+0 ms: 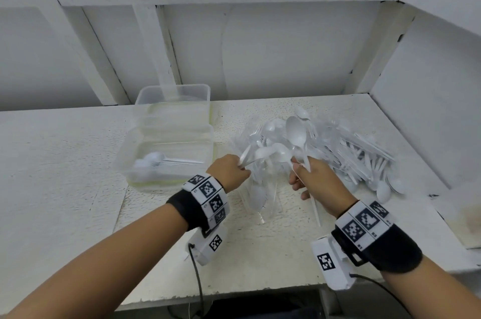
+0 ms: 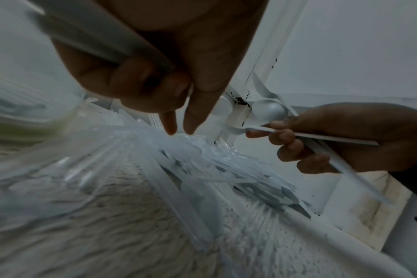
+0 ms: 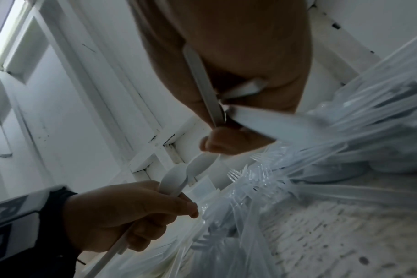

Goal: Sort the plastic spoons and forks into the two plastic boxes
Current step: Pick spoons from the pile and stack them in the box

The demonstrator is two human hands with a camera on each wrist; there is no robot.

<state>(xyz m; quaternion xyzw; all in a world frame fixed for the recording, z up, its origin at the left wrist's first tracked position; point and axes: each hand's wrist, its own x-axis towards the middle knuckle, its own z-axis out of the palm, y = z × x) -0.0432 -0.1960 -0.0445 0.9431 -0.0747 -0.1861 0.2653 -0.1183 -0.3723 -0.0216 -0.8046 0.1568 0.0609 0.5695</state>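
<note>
A: Item one, the hands. What are we logging?

B: We are logging the left hand as curled round a few white spoons, handles pinched in the fingers, bowls pointing toward the right. The right hand is gripping more spoons, one big spoon standing upright above the knuckles, handles trailing out below the palm.

A: Item two, the stock?

B: We are listing the pile of mixed spoons and clear forks as lying on the worktop, just beyond and to the right of both hands. Some clear pieces are lying under the hands too.

A: Item three, the boxes?

B: The near box is holding several spoons already. The far box, touching it behind, is looking empty, though its clear walls are making that hard to confirm.

A: Step in hand?

B: We are judging it as gathering spoons out of the pile, with most of the sorting left.

A: Next move?

B: We are expecting a carry left to the near box, handles kept aligned so the bundle is dropping in flat without snagging forks.
</note>
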